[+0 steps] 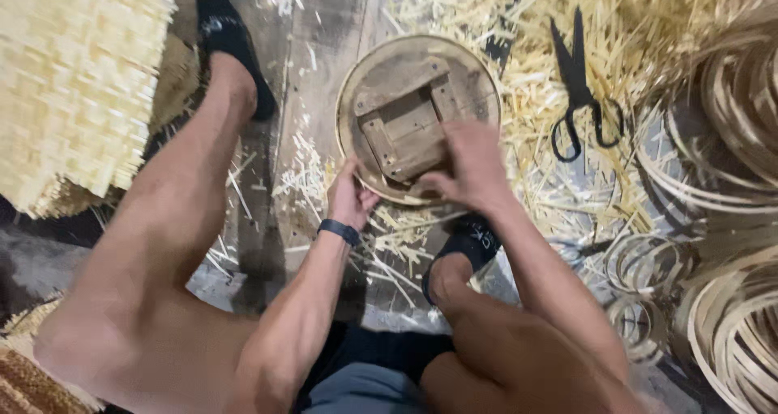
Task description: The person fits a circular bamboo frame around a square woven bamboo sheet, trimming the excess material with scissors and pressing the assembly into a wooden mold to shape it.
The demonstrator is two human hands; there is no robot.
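— What's nearest?

— The person's bent legs and dark shorts at the near edge. The right foot in a black slipper (462, 248) rests on the floor (324, 82) just near of the hands. The left leg stretches away to the far left, its foot in another black slipper (227, 33).

— And the hands?

— Both are on a round wooden disc (417, 114) lying on the floor at mid-scene. It has a raised rim and a square frame of wooden blocks nailed on its upper face. The left hand (350, 197), with a dark band (339, 232) at the wrist, has its grip curled on the disc's near-left rim, thumb on top; the fingers are under the edge and hidden. The right hand (470, 167) lies over the near-right part of the disc, fingers bent down onto the block frame; how tightly that grip closes I cannot tell.

— What's around it?

— Pale cane shavings (519, 98) litter the floor, thickest to the right. Black scissors (579, 90) lie on them, right of the disc and a little farther off. Coils of cane strip (729, 300) are stacked along the right side. At the far left is a woven mat (73, 82) of pale strips.
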